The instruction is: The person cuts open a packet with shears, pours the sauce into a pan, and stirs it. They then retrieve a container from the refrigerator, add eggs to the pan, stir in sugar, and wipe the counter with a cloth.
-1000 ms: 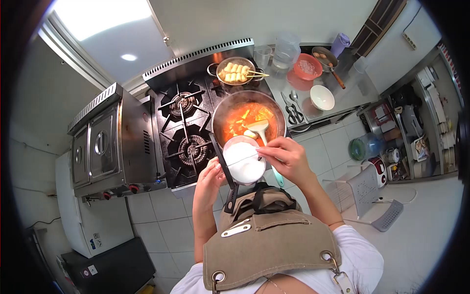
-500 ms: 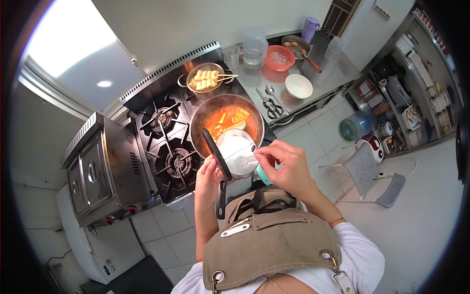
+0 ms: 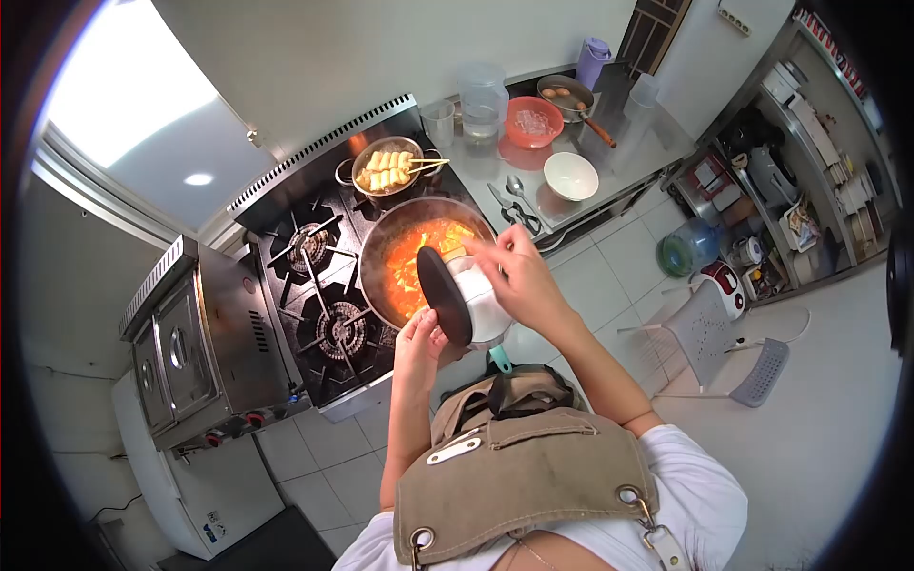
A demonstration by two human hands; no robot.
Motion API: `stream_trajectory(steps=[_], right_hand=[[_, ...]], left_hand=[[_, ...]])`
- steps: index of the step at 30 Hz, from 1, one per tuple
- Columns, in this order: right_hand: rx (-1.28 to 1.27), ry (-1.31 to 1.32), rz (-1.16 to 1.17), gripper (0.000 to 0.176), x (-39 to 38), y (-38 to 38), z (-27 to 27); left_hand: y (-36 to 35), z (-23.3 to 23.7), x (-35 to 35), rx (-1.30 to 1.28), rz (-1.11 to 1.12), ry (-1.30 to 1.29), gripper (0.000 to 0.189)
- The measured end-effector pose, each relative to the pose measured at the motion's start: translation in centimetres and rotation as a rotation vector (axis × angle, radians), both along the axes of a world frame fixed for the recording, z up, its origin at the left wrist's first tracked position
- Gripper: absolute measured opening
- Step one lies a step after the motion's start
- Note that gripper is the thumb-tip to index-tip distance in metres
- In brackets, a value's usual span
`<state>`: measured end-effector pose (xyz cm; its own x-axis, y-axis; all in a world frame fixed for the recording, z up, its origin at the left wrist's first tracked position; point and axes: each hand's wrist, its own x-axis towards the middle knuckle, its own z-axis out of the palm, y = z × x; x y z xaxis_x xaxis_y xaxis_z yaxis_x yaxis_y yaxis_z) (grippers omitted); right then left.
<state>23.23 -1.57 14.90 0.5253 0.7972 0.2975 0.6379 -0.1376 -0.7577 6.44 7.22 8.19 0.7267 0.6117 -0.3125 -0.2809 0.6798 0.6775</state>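
My left hand (image 3: 420,344) grips a clear container (image 3: 484,312) of white powder, its black lid (image 3: 445,297) flipped up. The container is held over the near edge of a wide pan (image 3: 374,246). Reddish-orange stew with pale chunks (image 3: 407,262) fills the pan. My right hand (image 3: 522,285) is above the container, fingers pinched and pointing toward the pan. The small white scoop it held a moment ago is mostly hidden by the fingers now. Behind the pan, a pot (image 3: 360,177) holds skewered pale rolls (image 3: 386,169).
Black gas burners (image 3: 341,328) lie left of the pan. On the steel counter are scissors (image 3: 526,221), a spoon (image 3: 517,187), a white bowl (image 3: 571,177), a red bowl (image 3: 533,124) and a pan of eggs (image 3: 566,95). A grey chair (image 3: 709,335) stands to the right.
My right hand has lifted from inside the container and moved forward toward the pan. The container and its lid have shifted right and turned, and the whole view has shifted slightly.
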Motion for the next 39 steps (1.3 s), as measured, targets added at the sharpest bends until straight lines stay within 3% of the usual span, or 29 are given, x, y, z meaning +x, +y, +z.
stream_trajectory(steps=[2, 3, 6, 8, 11, 13, 15, 18, 21, 23, 25, 28, 32, 35, 39], right_hand=[[0.088, 0.18, -0.054, 0.03, 1.1, -0.6, 0.3], [0.158, 0.063, -0.113, 0.027, 2.5, -1.0, -1.3], [0.133, 0.255, -0.171, 0.028, 5.5, -3.3, -2.9], [0.057, 0.738, -0.164, 0.032, 6.3, -4.8, -3.6], [0.022, 1.026, -0.087, 0.056, 6.0, -5.8, -5.0], [0.006, 0.986, -0.151, 0.067, 5.8, -5.6, -5.0], [0.018, 1.156, -0.167, 0.077, 6.1, -5.0, -4.6], [0.116, 1.167, -0.103, 0.074, 6.6, -4.2, -4.7], [0.115, 1.144, -0.014, 0.073, 6.4, -3.3, -4.9], [0.106, 1.074, 0.082, 0.07, 5.1, -2.2, -3.8], [0.044, 1.017, 0.162, 0.071, 3.2, -1.1, -2.0], [0.027, 0.94, 0.358, 0.073, 0.0, 0.7, -2.5], [-0.073, 1.042, 0.512, 0.076, -7.2, 2.2, -1.5], [-0.156, 1.08, 0.567, 0.077, -14.2, 2.6, -0.9], [-0.285, 1.036, 0.735, 0.076, -24.9, 3.4, -2.2]], left_hand=[[0.4, -0.5, 1.2, -0.043, 0.026, 0.02, 0.014], [0.6, 0.1, 2.1, -0.043, 0.032, 0.018, 0.014], [0.6, 3.3, 6.2, 0.007, 0.104, 0.149, 0.008], [1.4, 1.5, 8.4, 0.052, 0.062, 0.156, 0.012], [0.8, -0.8, 12.6, 0.084, 0.095, 0.131, 0.024], [-0.6, -0.9, 14.7, 0.098, 0.105, 0.006, 0.025], [-1.8, -0.9, 15.8, 0.013, 0.186, 0.1, 0.024], [-3.1, 0.4, 14.8, 0.071, 0.168, 0.089, 0.026], [-2.3, 0.1, 12.1, 0.052, 0.147, 0.028, 0.017], [-1.2, 0.2, 8.8, 0.298, 0.049, 0.112, 0.024], [-0.5, 1.1, 5.1, 0.782, 0.073, 0.215, 0.028], [-0.4, 3.5, -1.4, 0.852, 0.015, 0.295, 0.026], [-2.1, 4.3, -9.7, 0.889, 0.145, 0.349, 0.022], [-4.0, 5.1, -16.2, 0.635, 0.33, 0.287, 0.018], [-7.1, 3.0, -27.5, 0.525, 0.461, 0.382, 0.016]])
